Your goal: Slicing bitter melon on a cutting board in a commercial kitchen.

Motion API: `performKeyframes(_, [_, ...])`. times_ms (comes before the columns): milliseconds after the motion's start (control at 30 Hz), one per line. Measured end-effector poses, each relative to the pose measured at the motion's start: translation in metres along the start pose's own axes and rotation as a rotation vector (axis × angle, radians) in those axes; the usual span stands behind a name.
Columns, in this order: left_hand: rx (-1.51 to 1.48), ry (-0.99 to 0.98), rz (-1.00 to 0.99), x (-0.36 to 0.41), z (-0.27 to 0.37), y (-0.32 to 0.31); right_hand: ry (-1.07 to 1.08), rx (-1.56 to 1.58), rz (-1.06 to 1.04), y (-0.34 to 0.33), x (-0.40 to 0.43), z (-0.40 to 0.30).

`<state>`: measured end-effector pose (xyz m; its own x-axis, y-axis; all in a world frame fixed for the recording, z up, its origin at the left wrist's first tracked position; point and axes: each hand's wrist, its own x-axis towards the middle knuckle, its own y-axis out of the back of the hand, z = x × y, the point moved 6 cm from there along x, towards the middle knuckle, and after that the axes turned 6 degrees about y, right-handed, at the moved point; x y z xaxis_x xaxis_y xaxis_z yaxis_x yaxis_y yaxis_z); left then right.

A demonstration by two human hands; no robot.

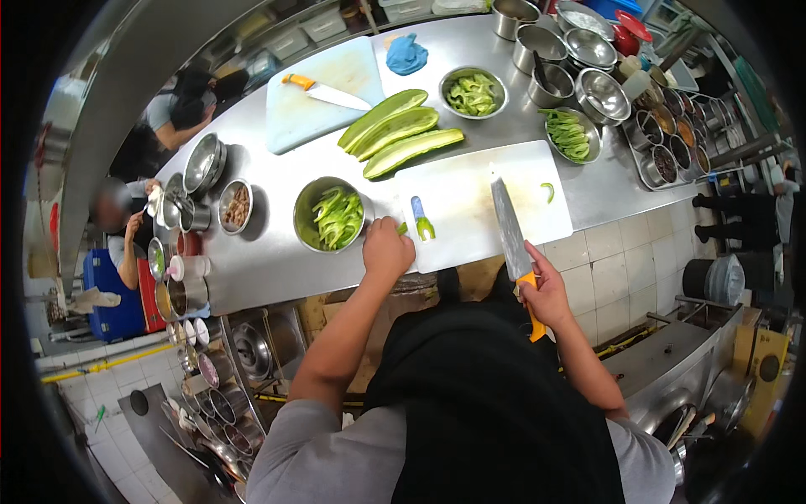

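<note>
My right hand [545, 288] grips the orange handle of a chef's knife [509, 223], whose blade lies over the right part of a white cutting board [469, 189]. At the board's left edge, my left hand [388, 251] has its fingers curled, with a small green gourd piece [402, 229] showing at the fingertips. Close by it stands a steel bowl [301, 217] of green gourd slices [340, 217]. On the board lie a small blue object [416, 206], a notched green piece [425, 228] and a thin curved slice [550, 192]. Beyond are hollowed gourd halves [395, 135].
A second cutting board [283, 120] bears another orange-handled knife [337, 96]. Bowls of gourd slices [473, 94], leafy greens [572, 135] and brown meat-like pieces [237, 206] stand around. A blue crumpled bag [406, 55] lies behind. A co-worker [126, 252] is at the table's left end.
</note>
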<state>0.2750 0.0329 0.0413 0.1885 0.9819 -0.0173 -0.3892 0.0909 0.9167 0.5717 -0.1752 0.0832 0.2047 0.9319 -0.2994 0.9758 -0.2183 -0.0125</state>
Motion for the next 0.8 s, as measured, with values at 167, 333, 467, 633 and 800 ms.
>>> performKeyframes(167, [-0.224,-0.167,-0.03,0.001,0.038,-0.007,-0.008,0.015,0.015,-0.002,-0.012,0.012])
performKeyframes(333, [-0.265,-0.051,0.027,-0.01,0.038,-0.009,-0.019,-0.04,0.024,0.0,-0.015,0.009])
performKeyframes(467, [-0.277,-0.095,-0.109,-0.015,0.046,-0.021,-0.014,-0.029,0.048,-0.003,-0.013,0.012])
performKeyframes(633, [-0.199,-0.151,-0.074,-0.023,0.059,-0.041,-0.038,-0.033,0.025,-0.015,-0.016,0.011])
performKeyframes(800, [-0.291,-0.03,-0.043,-0.012,0.064,-0.044,-0.051,0.027,0.032,-0.022,-0.013,0.017])
